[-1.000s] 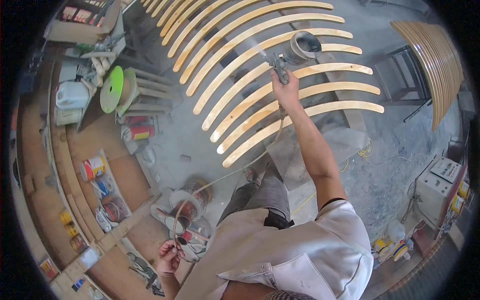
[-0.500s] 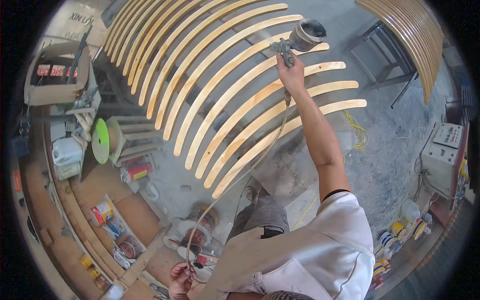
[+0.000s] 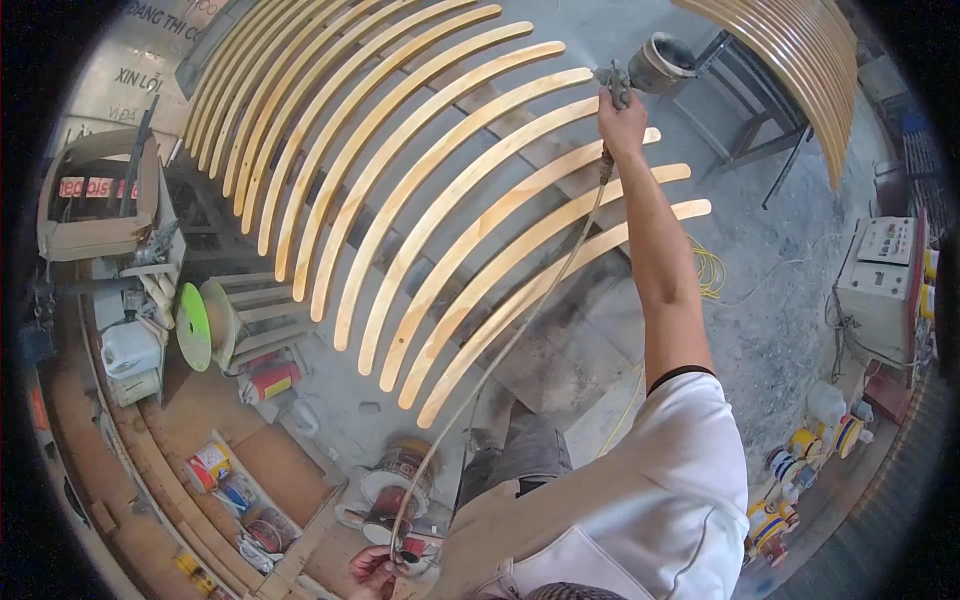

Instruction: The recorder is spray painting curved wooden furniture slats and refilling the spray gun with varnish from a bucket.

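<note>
Stretched far forward, my right hand (image 3: 622, 126) is closed around the grip of a spray gun (image 3: 615, 84) with a dark cup (image 3: 664, 62) on it. The gun is over the right ends of a row of curved pale wooden slats (image 3: 472, 226), which lie side by side with gaps between. From the gun's grip a thin hose (image 3: 487, 378) runs down past the nearest slats to my left hand (image 3: 373, 574). Low beside my body, that hand pinches the hose between its fingers. Part of it is cut off by the lower edge.
More curved brown slats (image 3: 800, 60) rest at the far right by a dark stand (image 3: 735, 105). A control box (image 3: 880, 265) stands right, above several paint cans (image 3: 800, 445). On the left are a green-sided spool (image 3: 194, 327), a cardboard box (image 3: 95, 235) and a white jug (image 3: 130, 348). Yellow cord (image 3: 708, 270) lies on the floor.
My right hand and the spray gun have moved right and slightly away, past the slat ends. The spray mist seen before no longer shows. My left hand still holds the hose.
</note>
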Available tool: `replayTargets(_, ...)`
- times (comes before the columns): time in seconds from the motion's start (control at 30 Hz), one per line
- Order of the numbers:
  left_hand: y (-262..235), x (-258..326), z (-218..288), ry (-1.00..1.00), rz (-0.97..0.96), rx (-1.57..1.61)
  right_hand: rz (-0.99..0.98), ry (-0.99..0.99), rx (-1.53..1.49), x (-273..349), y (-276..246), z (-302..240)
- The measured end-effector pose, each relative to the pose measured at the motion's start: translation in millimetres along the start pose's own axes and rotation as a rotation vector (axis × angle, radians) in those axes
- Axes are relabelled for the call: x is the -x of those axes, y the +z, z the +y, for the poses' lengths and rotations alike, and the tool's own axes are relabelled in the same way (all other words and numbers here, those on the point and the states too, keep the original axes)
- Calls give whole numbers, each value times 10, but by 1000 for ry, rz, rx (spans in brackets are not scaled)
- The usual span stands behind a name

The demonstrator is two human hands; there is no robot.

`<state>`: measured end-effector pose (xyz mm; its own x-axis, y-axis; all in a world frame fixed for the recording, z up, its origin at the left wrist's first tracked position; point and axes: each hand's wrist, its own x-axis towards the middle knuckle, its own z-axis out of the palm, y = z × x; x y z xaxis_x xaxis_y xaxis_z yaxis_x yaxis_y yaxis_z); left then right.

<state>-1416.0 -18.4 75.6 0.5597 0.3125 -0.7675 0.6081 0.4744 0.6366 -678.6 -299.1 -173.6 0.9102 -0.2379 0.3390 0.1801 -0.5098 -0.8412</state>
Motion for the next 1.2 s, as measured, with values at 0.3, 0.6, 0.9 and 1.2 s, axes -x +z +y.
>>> replayTargets(0.3, -174, 208, -275, -12, 26, 108, -307, 42, -241, 1130, 33, -878)
replayTargets(0.6, -615, 539, -1063, 14, 347, 208, -606, 22, -435, 2726, 414, -1692)
replayTargets(0.9, -965, 994, -2059, -56, 485, 359, -893, -24, -462, 3962, 320, -2164)
replayTargets(1.2, -1287, 1248, -2759, -46, 465, 432, -1043, 9, -373, 4394, 258, -2151)
